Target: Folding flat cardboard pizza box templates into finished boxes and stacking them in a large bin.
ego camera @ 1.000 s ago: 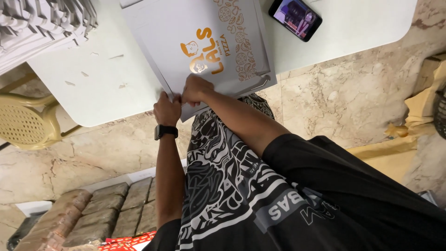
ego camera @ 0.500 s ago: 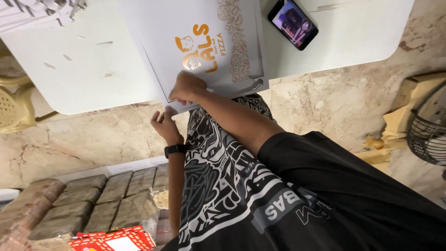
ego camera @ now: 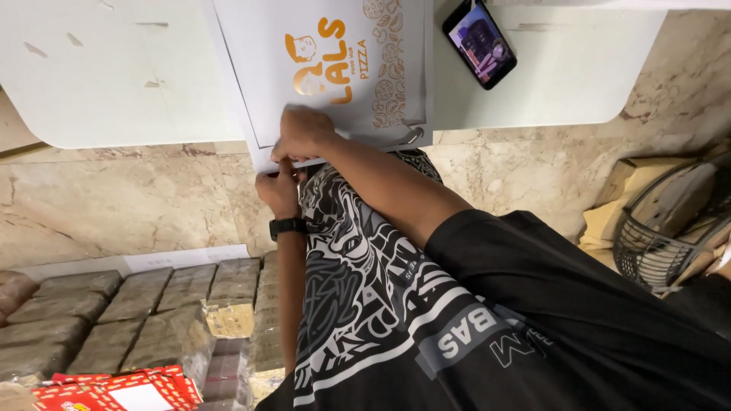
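Head view | right hand [ego camera: 303, 131] pressing down on flat white pizza box [ego camera: 335, 68] at white table [ego camera: 114, 76] edge | left hand [ego camera: 278, 189] pinching its near flap from below | phone [ego camera: 480, 42] lying beside box | wire basket [ego camera: 670, 221] standing right | brown wrapped bundles [ego camera: 114, 304] stacked left

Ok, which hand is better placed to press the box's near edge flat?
Probably the right hand: it lies on top of the flat box at that edge; the left hand grips from underneath.
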